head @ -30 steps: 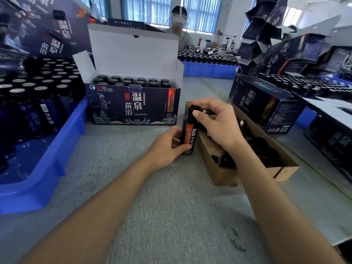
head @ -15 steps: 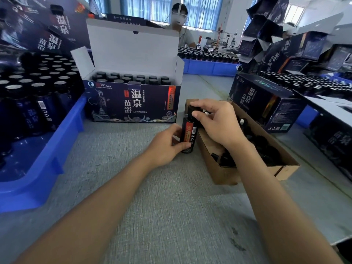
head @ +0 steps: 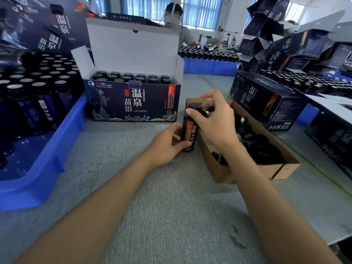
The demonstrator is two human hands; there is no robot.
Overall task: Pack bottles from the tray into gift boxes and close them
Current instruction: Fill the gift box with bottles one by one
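A dark bottle [head: 189,131] with a red label stands upright on the grey table, just left of a brown cardboard box [head: 247,172]. My left hand [head: 167,143] grips its lower body. My right hand [head: 213,121] pinches the black cap at its top. Behind them stands an open dark-blue gift box [head: 131,103], lid flap up, holding rows of capped bottles. A blue tray [head: 43,164] at the left carries many more bottles.
The brown box holds several loose black caps. A closed gift box [head: 266,103] lies at the right, with more boxes and bottles behind it. A masked person [head: 175,18] stands across the table. Bare grey tabletop [head: 152,206] lies in front.
Both hands stay on the bottle in the same place. My right hand's fingers have shifted slightly on the cap. The view has tilted a little.
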